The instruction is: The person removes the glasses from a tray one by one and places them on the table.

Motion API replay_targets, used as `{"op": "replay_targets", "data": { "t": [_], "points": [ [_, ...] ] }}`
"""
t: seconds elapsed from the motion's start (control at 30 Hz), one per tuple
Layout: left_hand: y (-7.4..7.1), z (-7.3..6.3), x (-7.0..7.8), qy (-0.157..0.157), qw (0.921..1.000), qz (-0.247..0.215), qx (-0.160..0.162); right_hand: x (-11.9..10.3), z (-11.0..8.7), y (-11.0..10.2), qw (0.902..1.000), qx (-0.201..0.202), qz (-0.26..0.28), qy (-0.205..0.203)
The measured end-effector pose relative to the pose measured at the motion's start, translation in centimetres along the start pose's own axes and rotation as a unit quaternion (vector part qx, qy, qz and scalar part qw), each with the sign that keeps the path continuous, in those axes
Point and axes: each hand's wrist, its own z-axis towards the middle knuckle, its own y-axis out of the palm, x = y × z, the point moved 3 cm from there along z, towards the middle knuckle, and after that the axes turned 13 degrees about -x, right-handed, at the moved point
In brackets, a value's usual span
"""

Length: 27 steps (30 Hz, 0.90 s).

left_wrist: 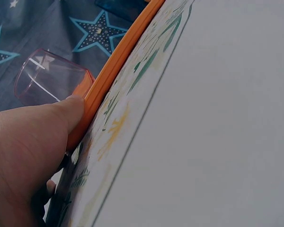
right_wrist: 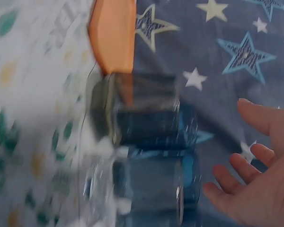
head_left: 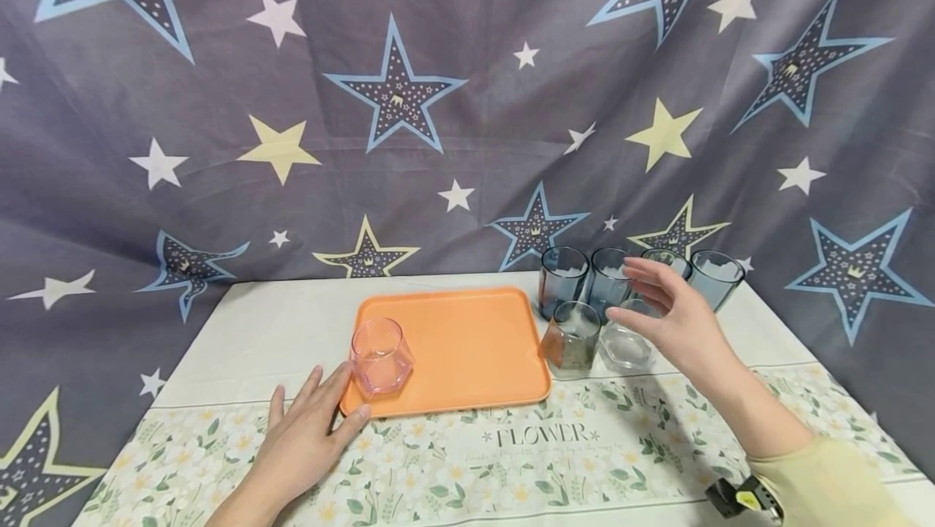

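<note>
At the near left corner of the orange tray (head_left: 467, 348), my left hand (head_left: 310, 425) lies with its fingers spread, thumb tip right at the rim. In the left wrist view that thumb (left_wrist: 71, 113) overlaps the tray's edge. A pink-tinted glass (head_left: 381, 356) stands on the tray's left end, close by the fingers. My right hand (head_left: 675, 320) is raised above a clear glass (head_left: 626, 348), partly hiding it, with fingers apart and nothing held. Left of the clear glass stands a grey-tinted glass (head_left: 574, 340), beside the tray's right edge.
Several blue-tinted glasses (head_left: 562, 283) form a row at the back right, partly behind my right hand. A white cloth with a flowered band (head_left: 453, 470) covers the table. A star-patterned curtain (head_left: 467, 161) hangs along the table's back edge.
</note>
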Motion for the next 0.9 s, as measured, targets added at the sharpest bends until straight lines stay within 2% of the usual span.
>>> {"op": "replay_targets", "data": {
  "t": [0.3, 0.6, 0.9],
  "points": [
    [0.0, 0.0, -0.1, -0.004, 1.0000, -0.001, -0.007, -2.9, 1.8, 3.8, 0.9981, -0.018, 0.044, -0.039],
    [-0.1, -0.2, 0.0, -0.002, 1.0000, -0.003, -0.003, -3.8, 3.3, 6.8, 0.9942, -0.035, 0.089, -0.049],
    [-0.3, -0.3, 0.0, 0.000, 1.0000, -0.005, 0.004, -5.0, 4.7, 9.5, 0.9869, -0.056, 0.124, -0.087]
  ]
}}
